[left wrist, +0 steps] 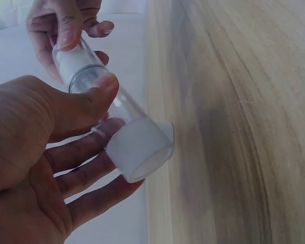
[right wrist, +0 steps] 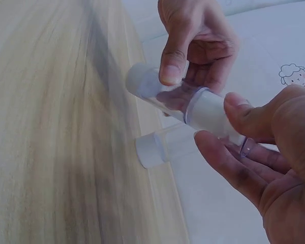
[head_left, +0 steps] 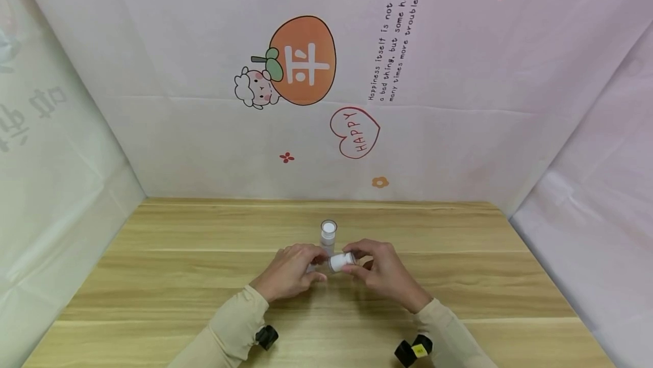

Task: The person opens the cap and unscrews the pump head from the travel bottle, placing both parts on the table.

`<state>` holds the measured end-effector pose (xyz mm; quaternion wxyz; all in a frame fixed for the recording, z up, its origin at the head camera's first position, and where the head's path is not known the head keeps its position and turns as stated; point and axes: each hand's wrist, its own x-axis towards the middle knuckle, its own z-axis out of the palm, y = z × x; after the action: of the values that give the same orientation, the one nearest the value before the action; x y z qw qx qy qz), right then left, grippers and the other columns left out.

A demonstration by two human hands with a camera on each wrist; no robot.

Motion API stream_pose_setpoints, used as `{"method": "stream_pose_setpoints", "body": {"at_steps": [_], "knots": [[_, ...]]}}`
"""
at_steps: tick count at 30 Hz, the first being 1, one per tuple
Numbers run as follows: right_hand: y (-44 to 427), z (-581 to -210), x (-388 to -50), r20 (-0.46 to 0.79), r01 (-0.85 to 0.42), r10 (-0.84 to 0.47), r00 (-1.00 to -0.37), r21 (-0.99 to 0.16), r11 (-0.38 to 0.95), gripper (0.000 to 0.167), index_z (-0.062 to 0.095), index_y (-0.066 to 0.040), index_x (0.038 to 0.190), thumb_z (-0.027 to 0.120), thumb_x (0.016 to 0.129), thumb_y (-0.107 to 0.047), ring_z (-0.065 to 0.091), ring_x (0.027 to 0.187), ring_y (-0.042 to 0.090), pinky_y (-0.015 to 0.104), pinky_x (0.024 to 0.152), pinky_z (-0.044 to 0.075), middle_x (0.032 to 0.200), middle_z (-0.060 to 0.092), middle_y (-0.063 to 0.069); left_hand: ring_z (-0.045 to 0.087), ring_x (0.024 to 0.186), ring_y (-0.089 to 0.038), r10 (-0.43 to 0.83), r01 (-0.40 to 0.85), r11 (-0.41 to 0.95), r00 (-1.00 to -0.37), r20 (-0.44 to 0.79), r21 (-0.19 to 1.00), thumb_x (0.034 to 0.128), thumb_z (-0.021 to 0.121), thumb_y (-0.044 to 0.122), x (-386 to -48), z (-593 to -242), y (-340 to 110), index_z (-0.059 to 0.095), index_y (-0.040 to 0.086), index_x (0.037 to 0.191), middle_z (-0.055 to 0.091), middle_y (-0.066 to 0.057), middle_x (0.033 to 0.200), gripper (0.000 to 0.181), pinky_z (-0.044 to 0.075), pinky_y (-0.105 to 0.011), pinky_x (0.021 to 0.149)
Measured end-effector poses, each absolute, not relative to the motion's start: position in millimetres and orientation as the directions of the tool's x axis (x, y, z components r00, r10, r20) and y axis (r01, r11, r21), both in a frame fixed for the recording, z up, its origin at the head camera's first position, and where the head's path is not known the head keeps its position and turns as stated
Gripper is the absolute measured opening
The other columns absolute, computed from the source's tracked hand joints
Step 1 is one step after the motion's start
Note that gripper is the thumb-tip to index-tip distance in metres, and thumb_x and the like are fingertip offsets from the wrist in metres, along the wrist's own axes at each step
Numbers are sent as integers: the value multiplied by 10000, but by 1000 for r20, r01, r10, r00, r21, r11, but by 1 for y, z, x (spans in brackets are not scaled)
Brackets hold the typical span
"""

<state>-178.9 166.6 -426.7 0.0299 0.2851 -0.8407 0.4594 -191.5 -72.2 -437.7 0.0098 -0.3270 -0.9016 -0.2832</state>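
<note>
A clear bottle with a white base is tilted between the two hands. My left hand grips its clear body, thumb on top and fingers beneath in the left wrist view. At the other end, my right hand pinches the white, clear-walled top between thumb and fingers. A ring shows where top and body meet. Just behind the hands, a second clear bottle with a white top stands upright on the table; its white base shows in the right wrist view.
The wooden table runs back to a printed white cloth wall, with cloth at both sides as well. Black straps with small devices are on both wrists, over beige sleeves.
</note>
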Motion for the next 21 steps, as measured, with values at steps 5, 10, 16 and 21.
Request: {"method": "stream_pose_setpoints", "body": {"at_steps": [5, 10, 16, 21], "knots": [[168, -425, -178, 328, -524, -460, -825, -748, 408, 249, 711, -39, 1119, 786, 887, -90, 695, 919, 208, 286, 616, 592, 1062, 722, 49, 680, 970, -167, 588, 588, 625, -787, 185, 514, 881, 807, 218, -190, -436, -74, 710, 99, 1165, 739, -18, 1105, 323, 559, -377, 805], [168, -426, -178, 316, -517, -452, -834, -734, 441, 257, 706, -30, 1129, 784, 894, -102, 686, 908, 200, 301, 605, 588, 1049, 723, 47, 678, 967, -167, 582, 582, 623, -791, 187, 522, 873, 812, 226, -190, -437, -74, 710, 98, 1162, 738, -19, 1110, 332, 559, -369, 805], [168, -424, -178, 299, -503, -446, -844, -731, 461, 288, 687, -20, 1162, 778, 892, -67, 680, 937, 230, 298, 606, 589, 1075, 707, 60, 670, 957, -155, 572, 571, 629, -800, 183, 528, 881, 807, 236, -190, -439, -73, 710, 92, 1172, 735, -24, 1113, 339, 558, -356, 794], [171, -423, -178, 301, -500, -443, -845, -740, 450, 305, 678, -43, 1173, 778, 885, -41, 682, 960, 250, 302, 619, 595, 1093, 697, 63, 670, 936, -156, 569, 571, 630, -801, 187, 526, 876, 814, 221, -190, -440, -73, 713, 81, 1164, 735, -34, 1099, 336, 559, -343, 783]]}}
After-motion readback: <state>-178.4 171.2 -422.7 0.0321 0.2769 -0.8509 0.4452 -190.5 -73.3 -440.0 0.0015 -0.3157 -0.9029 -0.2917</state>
